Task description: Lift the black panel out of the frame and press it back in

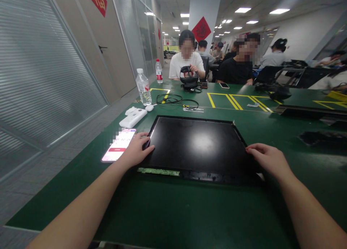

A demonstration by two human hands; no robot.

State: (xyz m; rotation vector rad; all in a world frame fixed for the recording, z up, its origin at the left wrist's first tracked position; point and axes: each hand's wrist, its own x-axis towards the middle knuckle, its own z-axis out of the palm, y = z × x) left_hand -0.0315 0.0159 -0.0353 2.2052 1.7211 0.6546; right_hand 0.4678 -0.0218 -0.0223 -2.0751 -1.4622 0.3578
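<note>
A black flat screen panel [176, 137] lies face up on the green table, with a green circuit strip [158, 172] showing along its front left edge. My left hand [138, 149] rests at the panel's left edge, fingers apart and the thumb tip over the border. At the right edge, my right hand [267, 158] has its thumb and index finger pinched together on the border; its other fingers are curled and partly hidden. A small pale tab [260, 176] shows by the front right corner.
Left of the panel are a lit phone [119, 146], a white device [133, 117] and a water bottle [143, 88]. Black cables [173, 99] lie behind it. Across the table [176, 209], a person in white [173, 66] handles a black headset [189, 77]. Dark panels [306, 113] lie right.
</note>
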